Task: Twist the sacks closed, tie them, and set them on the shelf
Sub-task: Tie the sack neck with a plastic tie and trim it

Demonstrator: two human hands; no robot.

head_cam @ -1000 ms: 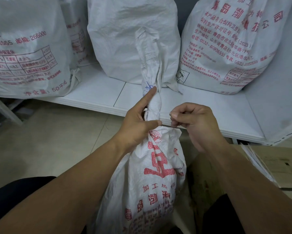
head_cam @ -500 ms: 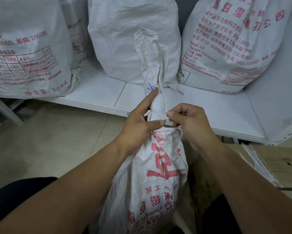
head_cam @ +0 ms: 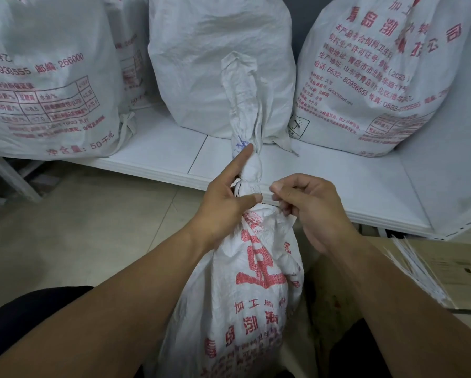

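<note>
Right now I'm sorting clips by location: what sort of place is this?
Probably a storeroom: filled woven sacks, some printed in red, stand on a low white shelf, and a bundle of thin white strips lies on a cardboard box.

A storeroom: printed woven feed sacks [head_cam: 387,77] stand on a low white shelf [head_cam: 324,184] above a tiled floor [head_cam: 79,214].

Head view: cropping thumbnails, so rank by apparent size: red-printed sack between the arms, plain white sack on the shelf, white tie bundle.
1. Unranked pair: plain white woven sack and red-printed white woven sack; they look alike, both are cropped, and the printed one is nearer.
2. thin white tie bundle
</note>
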